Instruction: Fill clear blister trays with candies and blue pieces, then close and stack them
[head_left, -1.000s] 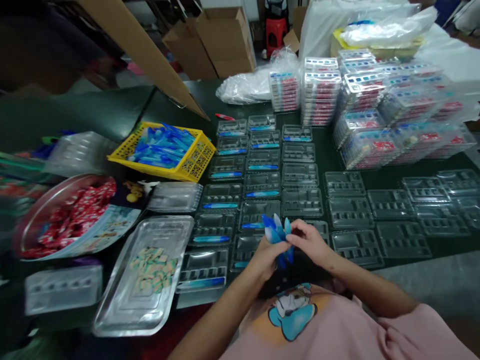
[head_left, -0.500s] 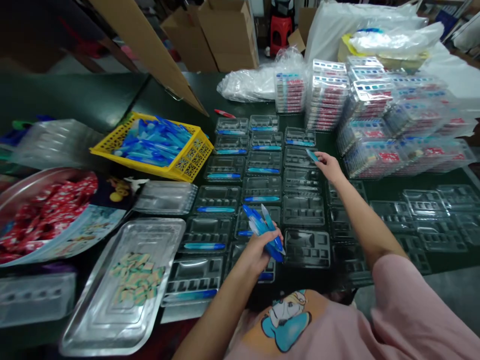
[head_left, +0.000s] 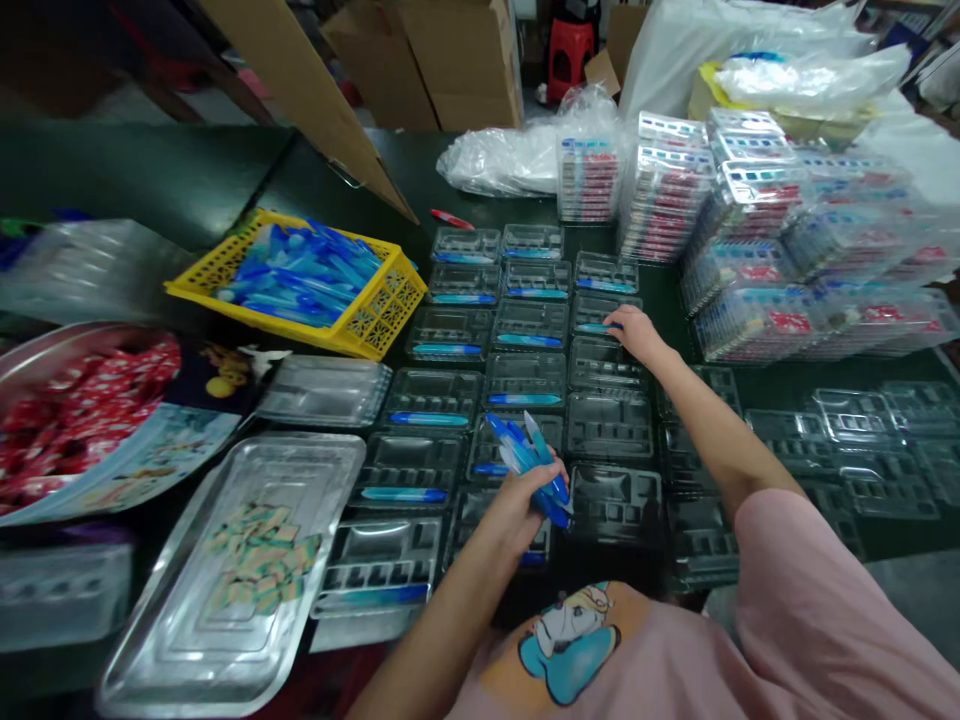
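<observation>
My left hand (head_left: 531,492) is closed round a fanned bunch of blue pens (head_left: 517,440), just above the trays in the middle. Farther out, my right hand (head_left: 634,330) pinches one light-blue pen (head_left: 595,328), which lies along the front slot of a clear plastic tray (head_left: 606,308). Trays in the columns to the left each have a blue pen across the front, such as this tray (head_left: 534,325). Nearer me in the right hand's column, a clear tray (head_left: 611,420) shows no pen.
A yellow basket (head_left: 367,318) heaped with blue pens stands left, beside a metal tray (head_left: 315,560) of small green-and-tan pieces. A basin (head_left: 161,430) holds red packets. Stacks of filled trays (head_left: 664,190) rise back right. A cardboard flap (head_left: 322,110) leans over the table.
My right hand has moved slightly down and left, lowering its pen from a tilted hold into the tray's slot. My left hand keeps its bunch in nearly the same place.
</observation>
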